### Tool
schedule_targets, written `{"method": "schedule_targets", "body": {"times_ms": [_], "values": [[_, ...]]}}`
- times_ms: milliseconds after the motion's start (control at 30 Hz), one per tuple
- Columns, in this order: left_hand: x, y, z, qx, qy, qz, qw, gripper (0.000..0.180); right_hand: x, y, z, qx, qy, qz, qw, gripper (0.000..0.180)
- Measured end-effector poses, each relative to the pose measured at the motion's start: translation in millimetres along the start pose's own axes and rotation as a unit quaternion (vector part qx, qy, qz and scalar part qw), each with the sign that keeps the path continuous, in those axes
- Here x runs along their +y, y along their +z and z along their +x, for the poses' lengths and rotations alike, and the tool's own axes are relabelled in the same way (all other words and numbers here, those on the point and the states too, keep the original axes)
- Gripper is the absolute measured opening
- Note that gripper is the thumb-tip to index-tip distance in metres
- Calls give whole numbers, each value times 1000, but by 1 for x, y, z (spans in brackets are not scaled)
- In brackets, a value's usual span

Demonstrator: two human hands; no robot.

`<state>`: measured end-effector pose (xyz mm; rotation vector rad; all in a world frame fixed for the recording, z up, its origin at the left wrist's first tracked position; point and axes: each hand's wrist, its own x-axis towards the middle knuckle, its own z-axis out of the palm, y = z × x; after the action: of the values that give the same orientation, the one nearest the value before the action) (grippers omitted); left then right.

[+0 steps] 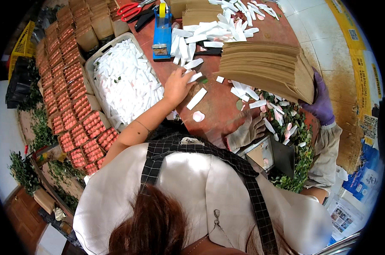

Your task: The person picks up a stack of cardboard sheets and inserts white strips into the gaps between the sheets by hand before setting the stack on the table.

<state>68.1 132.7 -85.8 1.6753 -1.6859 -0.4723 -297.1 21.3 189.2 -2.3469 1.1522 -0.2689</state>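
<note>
My left hand [178, 88], bare, is over the red table with its fingers curled down around a small white strip [195, 77]. More white strips lie just beyond the fingertips, and a loose strip [196, 99] rests nearer me. At the right, my right hand [320, 102] wears a purple glove and grips the right end of a thick stack of brown cardboard sheets [265, 63]. The stack leans over the table with its layered edges fanned. Part of the right hand's fingers is hidden behind the cardboard.
A cream bin [90, 68] full of white strips stands left, beside rows of boxes with pink-red flowers [73, 91]. A blue tape dispenser [162, 36] and red-handled scissors [128, 12] sit at the back. A worn glove [245, 131] and green leaves [301, 157] lie near right.
</note>
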Motion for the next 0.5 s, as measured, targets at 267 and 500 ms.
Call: {"method": "schedule_targets", "body": {"times_ms": [267, 500], "values": [[32, -3, 27, 74, 76, 55, 993, 23, 17, 4, -6, -15, -45, -55, 997, 99], [-24, -22, -19, 161, -56, 50, 984, 24, 10, 5, 1, 14, -14, -36, 999, 90]]}}
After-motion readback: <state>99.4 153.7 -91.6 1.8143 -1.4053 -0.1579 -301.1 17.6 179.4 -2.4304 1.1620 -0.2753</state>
